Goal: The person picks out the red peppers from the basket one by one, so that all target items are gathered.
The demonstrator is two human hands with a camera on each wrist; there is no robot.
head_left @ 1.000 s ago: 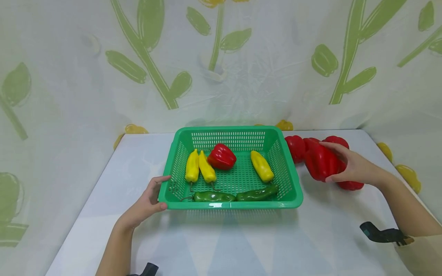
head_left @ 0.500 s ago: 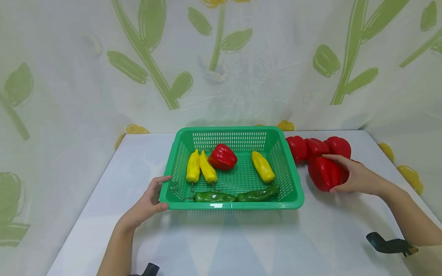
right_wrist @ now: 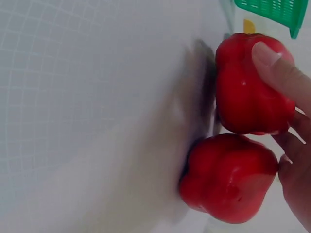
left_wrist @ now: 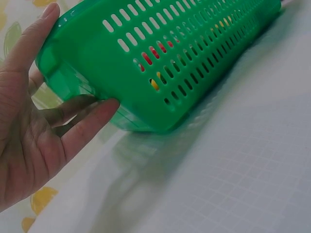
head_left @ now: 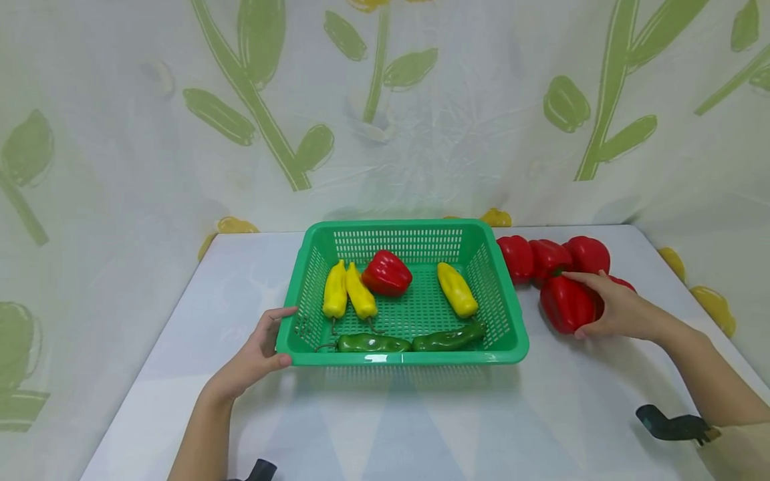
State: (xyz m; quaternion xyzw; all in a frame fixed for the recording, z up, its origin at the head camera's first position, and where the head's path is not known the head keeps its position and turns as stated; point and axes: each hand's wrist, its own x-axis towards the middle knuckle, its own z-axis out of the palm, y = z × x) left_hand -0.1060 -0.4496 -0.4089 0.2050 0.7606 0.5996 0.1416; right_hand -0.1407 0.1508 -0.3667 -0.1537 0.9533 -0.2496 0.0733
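In the head view, a green plastic basket [head_left: 397, 357] holds three yellow peppers [head_left: 335, 290], two long green peppers [head_left: 448, 339] and a red bell pepper [head_left: 387, 274]. My left hand [head_left: 255, 351] grips its left end, with fingertips at the rim and, in the left wrist view, against the basket wall [left_wrist: 146, 97]. Right of the basket, my right hand [head_left: 619, 308] holds another red bell pepper [head_left: 565, 304] low over the table, between thumb and fingers. The right wrist view shows the thumb [right_wrist: 272, 63] across that pepper, with a second red bell pepper [right_wrist: 228, 179] just beside it.
Several more red bell peppers [head_left: 588, 255] cluster at the table's back right, partly hidden by the hand. A white table [head_left: 391, 427] carries everything. Behind it hangs a curtain [head_left: 457, 133] with a leaf print, meeting the table's back edge.
My right hand has brought the held red bell pepper down and toward me, away from the cluster, and it has stayed nearly still since half a second ago. My left hand and the basket are unmoved.
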